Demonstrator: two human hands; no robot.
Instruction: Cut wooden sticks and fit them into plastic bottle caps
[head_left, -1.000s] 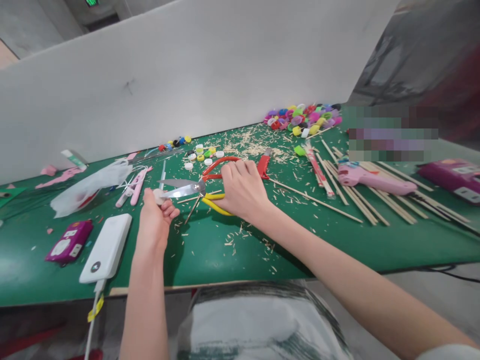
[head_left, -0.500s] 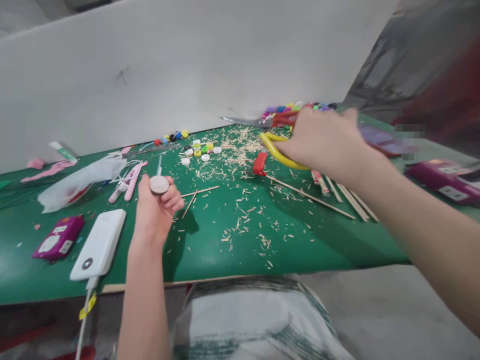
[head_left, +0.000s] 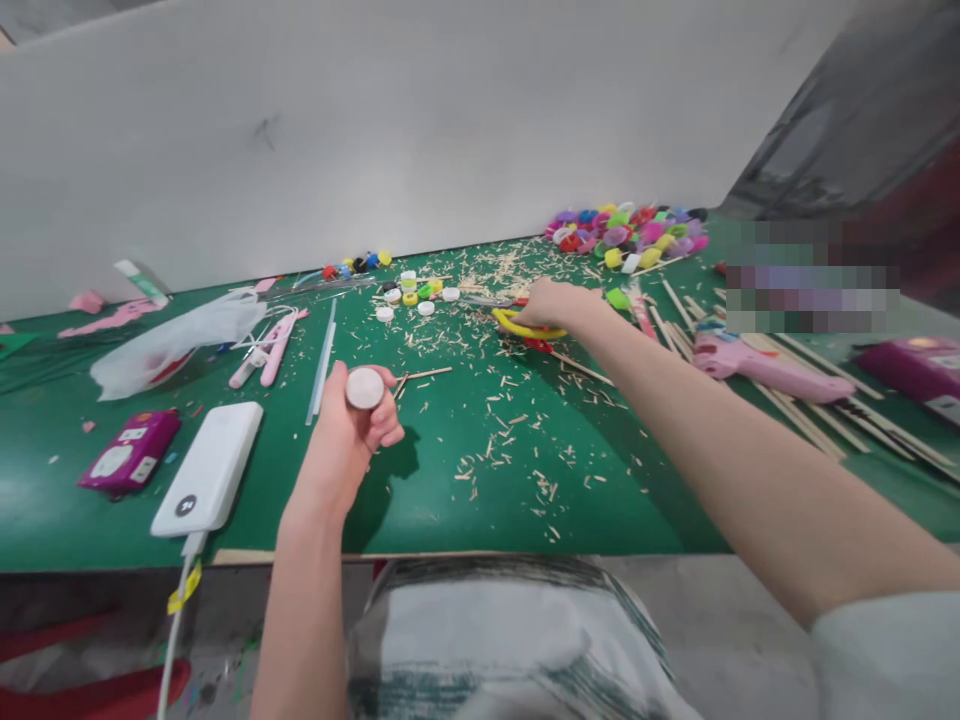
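My left hand (head_left: 352, 425) is closed around a round white bottle cap (head_left: 364, 388), its flat face up, above the front part of the table. My right hand (head_left: 559, 305) reaches forward and grips the scissors (head_left: 517, 326) by their yellow and red handles. Their blades point left, low over wood slivers near several loose bottle caps (head_left: 426, 308). Just under the scissors lies a red piece (head_left: 537, 345) with a thin wooden stick (head_left: 581, 368) running from it, partly hidden by my hand and arm.
A pile of colourful caps (head_left: 630, 232) lies at the back right. Wooden sticks (head_left: 802, 420) and a pink glue gun (head_left: 772, 367) rest on the right. A white power bank (head_left: 210, 470), a purple packet (head_left: 129, 453) and a plastic bag (head_left: 180, 335) are on the left.
My right hand has carried the scissors left and down to the table from the right. The pink glue gun now shows. My left hand still holds the cap.
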